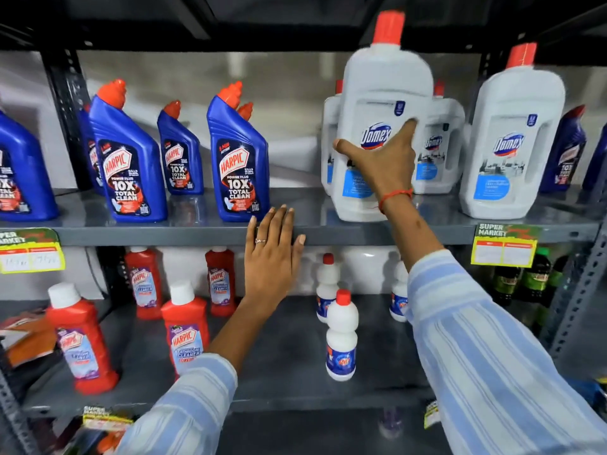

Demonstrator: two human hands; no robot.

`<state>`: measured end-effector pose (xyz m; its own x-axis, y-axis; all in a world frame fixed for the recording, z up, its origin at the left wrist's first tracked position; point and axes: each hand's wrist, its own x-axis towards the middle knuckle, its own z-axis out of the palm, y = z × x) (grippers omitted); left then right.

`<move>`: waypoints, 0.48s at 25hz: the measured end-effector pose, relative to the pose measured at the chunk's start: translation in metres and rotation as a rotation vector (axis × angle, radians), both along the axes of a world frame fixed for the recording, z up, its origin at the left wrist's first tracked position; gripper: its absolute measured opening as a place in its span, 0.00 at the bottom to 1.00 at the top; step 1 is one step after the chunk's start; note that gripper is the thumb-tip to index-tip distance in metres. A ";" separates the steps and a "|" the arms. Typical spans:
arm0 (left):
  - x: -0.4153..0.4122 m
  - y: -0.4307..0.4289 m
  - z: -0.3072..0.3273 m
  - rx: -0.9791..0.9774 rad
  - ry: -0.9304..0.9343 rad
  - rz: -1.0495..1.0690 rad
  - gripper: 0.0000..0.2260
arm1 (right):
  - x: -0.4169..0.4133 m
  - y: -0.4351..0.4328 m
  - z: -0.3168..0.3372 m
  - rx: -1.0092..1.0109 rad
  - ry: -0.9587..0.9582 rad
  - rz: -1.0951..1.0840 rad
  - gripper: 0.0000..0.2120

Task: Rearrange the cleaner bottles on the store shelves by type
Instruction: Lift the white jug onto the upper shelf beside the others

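My right hand (381,159) is spread over the front of a large white Domex bottle (384,87) with a red cap, standing near the front edge of the upper shelf (197,229). Its image is blurred. Two more white Domex bottles stand behind it, and another (512,139) to its right. My left hand (272,254) rests flat with fingers apart against the shelf's front edge, holding nothing. Several blue Harpic bottles (238,159) with red caps line the left of the same shelf.
On the lower shelf (282,349) stand several red Harpic bathroom cleaner bottles (185,326) on the left and small white bottles (341,336) with red caps in the middle. Dark green bottles (535,274) sit at the right. Yellow price tags (504,246) hang from the shelf edge.
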<state>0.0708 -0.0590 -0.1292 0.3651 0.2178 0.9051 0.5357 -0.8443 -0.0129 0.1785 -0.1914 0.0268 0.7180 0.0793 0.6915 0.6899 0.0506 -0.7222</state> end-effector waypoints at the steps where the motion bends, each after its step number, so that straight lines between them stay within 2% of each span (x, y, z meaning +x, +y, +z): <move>1: -0.001 0.000 0.000 0.003 0.004 -0.004 0.23 | 0.009 0.007 0.000 -0.038 0.000 -0.001 0.48; 6: -0.001 0.004 -0.002 0.015 0.001 -0.002 0.24 | 0.037 0.028 -0.002 -0.137 -0.010 -0.008 0.51; 12: 0.001 0.003 -0.002 0.006 -0.018 -0.019 0.23 | 0.046 0.032 -0.009 -0.143 -0.020 -0.038 0.53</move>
<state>0.0713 -0.0560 -0.1309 0.3524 0.2056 0.9130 0.5196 -0.8544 -0.0081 0.2244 -0.1598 0.0182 0.7088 0.1511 0.6891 0.7034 -0.0780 -0.7065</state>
